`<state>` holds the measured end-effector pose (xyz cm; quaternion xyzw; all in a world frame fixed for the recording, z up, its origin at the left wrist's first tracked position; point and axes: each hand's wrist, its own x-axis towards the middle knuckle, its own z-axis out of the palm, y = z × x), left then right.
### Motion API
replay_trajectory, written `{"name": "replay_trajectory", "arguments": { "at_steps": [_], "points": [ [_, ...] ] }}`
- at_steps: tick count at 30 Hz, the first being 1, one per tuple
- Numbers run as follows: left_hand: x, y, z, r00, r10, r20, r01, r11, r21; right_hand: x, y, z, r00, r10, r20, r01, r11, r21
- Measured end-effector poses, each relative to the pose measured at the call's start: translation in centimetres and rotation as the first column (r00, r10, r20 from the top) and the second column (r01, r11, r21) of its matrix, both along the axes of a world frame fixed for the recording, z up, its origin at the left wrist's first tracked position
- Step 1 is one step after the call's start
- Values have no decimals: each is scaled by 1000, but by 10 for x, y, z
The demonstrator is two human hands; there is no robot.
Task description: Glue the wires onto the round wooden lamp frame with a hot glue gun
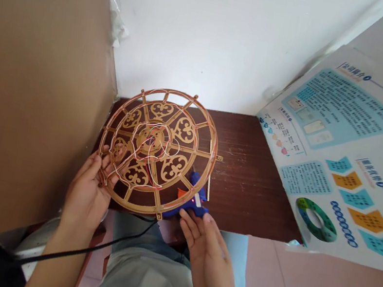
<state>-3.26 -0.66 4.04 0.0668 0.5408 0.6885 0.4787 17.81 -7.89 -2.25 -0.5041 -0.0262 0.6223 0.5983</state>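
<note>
My left hand [94, 180] grips the lower left rim of a round gold openwork frame [156, 146]. The frame is tilted above the dark table, with spokes, scrollwork panels and small tabs round its edge. Thin red and white wires [151, 160] run along its rings and gather at the hub. Under its lower right edge lies a blue glue gun [195, 206] with a small red light, partly hidden by the frame. My right hand [206, 240] is at the table's front edge, fingers stretched out beside the glue gun; whether they touch it I cannot tell.
A thin pale stick [209, 186] lies on the dark brown table [253, 189]. Tall cardboard [31, 85] stands on the left, and a printed board [345, 156] leans on the right. A black cable [99, 248] crosses over my left forearm. Behind is a white wall [203, 36].
</note>
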Motion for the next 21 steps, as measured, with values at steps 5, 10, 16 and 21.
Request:
{"name": "replay_trajectory", "arguments": {
  "at_steps": [5, 10, 16, 21],
  "points": [
    [16, -18, 10, 999, -52, -6, 53, 998, 30, -6, 32, 15, 941, 268, -206, -242, 960, 140],
    [28, -31, 11, 996, -93, -14, 93, 996, 6, 4, 27, 26, 888, 362, -283, -326, 931, 166],
    [36, -36, 9, 992, -126, -25, 125, 992, -27, 4, 16, 29, 845, 322, -427, -306, 946, 108],
    [46, -38, 13, 992, -121, -16, 121, 993, -11, 5, -15, 13, 820, 396, -413, -421, 907, 35]
  ]
}}
